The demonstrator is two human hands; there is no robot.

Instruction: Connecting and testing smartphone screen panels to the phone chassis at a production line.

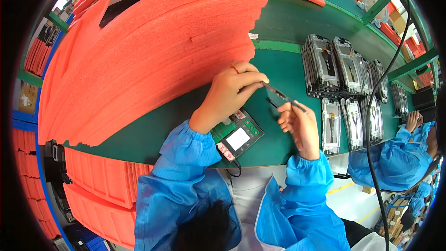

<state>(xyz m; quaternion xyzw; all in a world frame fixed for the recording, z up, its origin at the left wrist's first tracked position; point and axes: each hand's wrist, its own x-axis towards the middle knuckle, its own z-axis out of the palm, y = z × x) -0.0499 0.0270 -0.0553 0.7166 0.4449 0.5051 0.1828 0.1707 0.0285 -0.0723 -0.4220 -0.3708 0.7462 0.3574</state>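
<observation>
Both my hands hold a thin dark phone panel (280, 94), seen nearly edge-on and tilted above the green bench. My left hand (228, 89) pinches its upper left end between thumb and fingers. At the lower right end, my right hand (299, 125) grips it with curled fingers. A short dark strip (272, 102) shows just under the panel; whether it is attached I cannot tell. Below my left hand lies a black test box (253, 140) with a lit white screen, green buttons and a green circuit board (222, 131), partly hidden by my sleeve. A cable leaves its near edge.
Red foam trays (162, 60) form a tall stack at the left. Piled phone frames (331, 125) stand on the bench (283, 72) at the right. A black cable (368, 148) hangs across the right side. Beyond it, a co-worker's blue sleeve (395, 162) reaches the bench.
</observation>
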